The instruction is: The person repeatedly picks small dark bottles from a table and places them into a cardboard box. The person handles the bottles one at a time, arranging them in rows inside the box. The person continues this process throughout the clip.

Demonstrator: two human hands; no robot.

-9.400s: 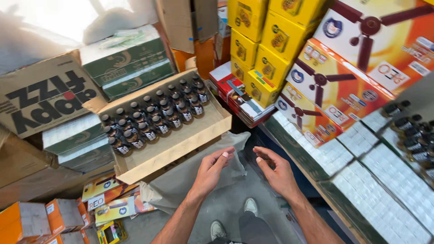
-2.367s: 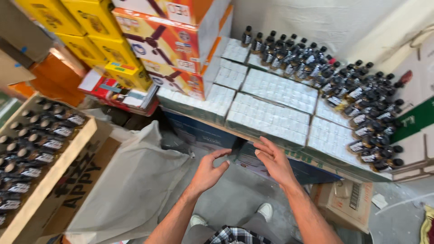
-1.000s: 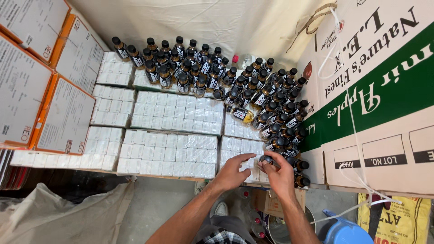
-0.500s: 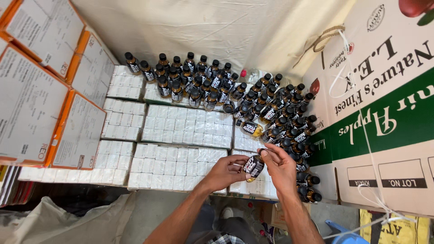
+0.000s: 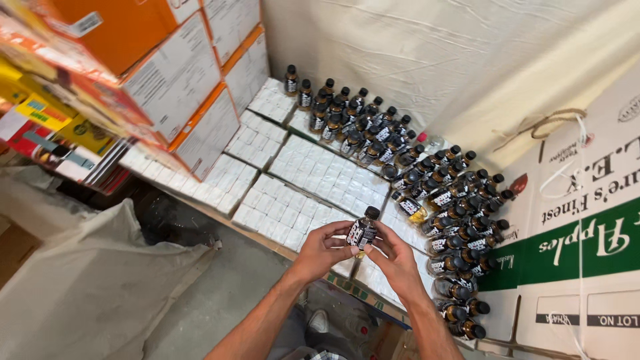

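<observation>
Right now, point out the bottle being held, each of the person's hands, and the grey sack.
small dark-capped bottle (image 5: 363, 231): head view, on its label.
left hand (image 5: 325, 249): head view, back of hand.
right hand (image 5: 395, 257): head view, back of hand.
grey sack (image 5: 100, 280): head view, on its cloth.

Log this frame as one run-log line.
left hand: holds small bottle | right hand: holds same bottle | bottle: upright, black cap | behind: bottle cluster on white packs

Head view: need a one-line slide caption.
Both hands, left hand and right hand, hold one small dark bottle above rows of white boxes, beside a crowd of bottles.
</observation>
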